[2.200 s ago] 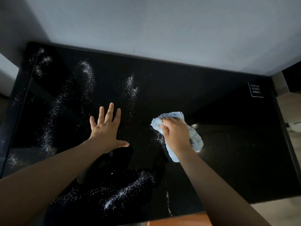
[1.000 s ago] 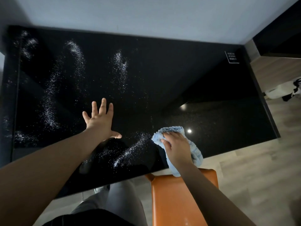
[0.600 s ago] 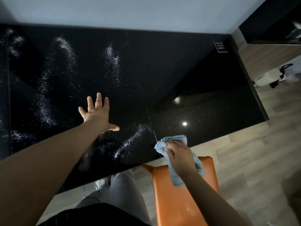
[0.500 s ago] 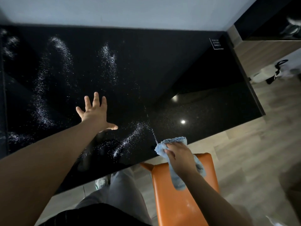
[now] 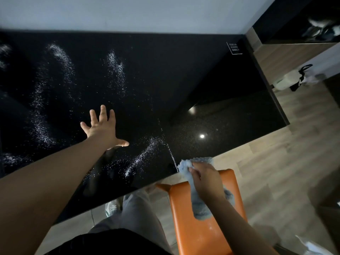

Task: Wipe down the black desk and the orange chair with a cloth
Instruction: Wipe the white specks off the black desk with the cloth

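The black worktop (image 5: 165, 70) runs along a pale wall, and white powder (image 5: 145, 155) lies across it in scattered streaks. Most of these are on the left half, with one streak close to the near edge. A thin white line runs from that streak to the near edge, where the cloth is. The right half of the worktop looks glossy and shows two bright reflected lights.

The left hand (image 5: 102, 131) lies flat on the worktop left of the middle, palm down, with fingers straight and spread and the thumb out to the right. It holds nothing.

The right hand (image 5: 206, 179) is at the near edge, its fingers curled round a bunched light blue cloth (image 5: 200, 210). The cloth's upper end sits right at that edge, and the rest hangs below the hand in front of the orange chair (image 5: 198, 236). Whether the cloth touches the worktop cannot be told.

The chair stands on the wooden floor (image 5: 276, 162), just off the near edge, to the right of the person's grey trouser leg (image 5: 138, 214) and a pale shoe (image 5: 112, 207).

A small white-printed label (image 5: 234, 48) sits at the far right corner. Beyond the right edge, a white bag with a black strap (image 5: 292, 80) lies on the floor.
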`<state>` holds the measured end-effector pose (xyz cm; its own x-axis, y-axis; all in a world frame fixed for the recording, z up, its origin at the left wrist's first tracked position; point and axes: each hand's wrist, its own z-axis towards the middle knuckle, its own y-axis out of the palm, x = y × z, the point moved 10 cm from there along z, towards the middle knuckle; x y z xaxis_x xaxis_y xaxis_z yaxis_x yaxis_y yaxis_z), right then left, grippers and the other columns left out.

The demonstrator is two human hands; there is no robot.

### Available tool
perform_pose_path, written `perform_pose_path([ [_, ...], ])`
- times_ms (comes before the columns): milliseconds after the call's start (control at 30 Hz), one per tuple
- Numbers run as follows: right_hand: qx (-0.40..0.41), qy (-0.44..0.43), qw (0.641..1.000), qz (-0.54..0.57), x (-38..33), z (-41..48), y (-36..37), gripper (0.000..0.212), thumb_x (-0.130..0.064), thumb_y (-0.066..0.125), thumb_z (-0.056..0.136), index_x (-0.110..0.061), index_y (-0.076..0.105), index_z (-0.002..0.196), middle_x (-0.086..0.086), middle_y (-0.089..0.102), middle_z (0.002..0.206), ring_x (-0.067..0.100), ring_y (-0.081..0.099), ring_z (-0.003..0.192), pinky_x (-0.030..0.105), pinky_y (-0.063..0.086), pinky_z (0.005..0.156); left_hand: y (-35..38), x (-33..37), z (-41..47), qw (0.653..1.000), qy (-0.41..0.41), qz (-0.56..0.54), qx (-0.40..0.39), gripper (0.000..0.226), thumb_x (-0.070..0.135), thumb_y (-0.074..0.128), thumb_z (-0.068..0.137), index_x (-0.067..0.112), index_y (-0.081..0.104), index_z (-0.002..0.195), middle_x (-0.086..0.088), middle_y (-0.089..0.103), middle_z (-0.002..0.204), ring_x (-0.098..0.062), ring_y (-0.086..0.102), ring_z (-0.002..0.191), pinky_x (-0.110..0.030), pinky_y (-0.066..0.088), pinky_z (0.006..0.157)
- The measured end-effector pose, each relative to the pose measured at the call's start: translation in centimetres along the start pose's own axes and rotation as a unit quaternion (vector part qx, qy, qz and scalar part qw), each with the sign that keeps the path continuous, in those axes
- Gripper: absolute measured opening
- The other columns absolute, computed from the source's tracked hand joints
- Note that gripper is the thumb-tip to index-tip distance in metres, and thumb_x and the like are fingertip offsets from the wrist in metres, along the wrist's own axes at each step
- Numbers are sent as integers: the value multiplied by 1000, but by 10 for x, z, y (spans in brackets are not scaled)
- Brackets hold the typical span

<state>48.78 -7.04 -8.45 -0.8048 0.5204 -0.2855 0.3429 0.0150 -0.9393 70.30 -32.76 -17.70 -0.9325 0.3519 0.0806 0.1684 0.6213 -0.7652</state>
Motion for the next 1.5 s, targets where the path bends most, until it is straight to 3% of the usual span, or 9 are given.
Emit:
perform_pose_path([
  [100, -5, -12, 1000, -5, -12, 29, -13, 14, -20, 50, 94, -20, 63, 89, -12, 56, 79, 6, 57, 78, 22, 45, 72, -2, 0, -1, 1000, 1, 14, 3, 138, 81, 65, 57, 22, -18, 151, -5, -31, 155, -38, -17, 145, -63, 15, 112],
  [200, 41, -31, 999, 8, -31, 66, -34, 17, -21, 51, 94, -19, 67, 99, -9, 65, 89, 6, 59, 85, 24, 47, 80, -5, -2, -3, 1000, 1, 23, 4, 134, 80, 64, 60, 22, -17, 151, -5, -29, 156, -38, -15, 146, -61, 18, 112],
  [367, 62, -66, 995, 41, -69, 134, -54, 19, -23, 50, 95, -21, 67, 104, -9, 67, 99, 5, 58, 91, 25, 46, 86, -36, -9, -2, 997, -9, -44, 65, 107, 72, 63, 71, 24, 14, 153, 0, 5, 160, -30, 12, 145, -51, 27, 112],
  [433, 59, -84, 994, 40, -86, 166, -59, 19, -24, 48, 95, -21, 66, 101, -9, 66, 96, 6, 58, 91, 28, 47, 86, -50, -14, 1, 993, -14, -74, 90, 100, 69, 63, 74, 24, 19, 152, 0, 10, 159, -28, 14, 144, -49, 25, 113],
  [700, 101, -170, 979, 42, -160, 293, -73, 17, -20, 51, 94, -15, 63, 84, -11, 53, 73, 6, 48, 72, 26, 40, 67, -75, -29, 38, 994, -20, -67, 81, 104, 70, 61, 75, 26, 8, 154, 2, -9, 161, -31, -11, 147, -53, 11, 119],
  [933, 108, -233, 966, 28, -214, 388, -69, 21, -20, 47, 95, -10, 64, 89, 0, 67, 92, 17, 61, 84, 32, 48, 71, -82, -49, 69, 994, -43, -59, 86, 124, 85, 53, 63, 30, -13, 152, 0, -28, 157, -35, -21, 145, -57, 2, 117],
  [1233, 97, -217, 971, 3, -237, 471, -45, 25, -18, 48, 93, -12, 45, 69, 0, 45, 68, 19, 42, 66, 32, 29, 59, -78, -60, 89, 994, -61, -63, 69, 129, 85, 58, 59, 32, -17, 150, 1, -34, 154, -36, -24, 144, -57, 2, 116],
  [1500, 78, -239, 968, -7, -264, 505, -26, 21, -20, 46, 95, -15, 46, 75, 3, 49, 74, 25, 49, 75, 34, 36, 62, -74, -59, 90, 993, -71, -64, 62, 129, 82, 59, 61, 32, -21, 149, 1, -38, 152, -35, -28, 142, -55, -2, 116],
])
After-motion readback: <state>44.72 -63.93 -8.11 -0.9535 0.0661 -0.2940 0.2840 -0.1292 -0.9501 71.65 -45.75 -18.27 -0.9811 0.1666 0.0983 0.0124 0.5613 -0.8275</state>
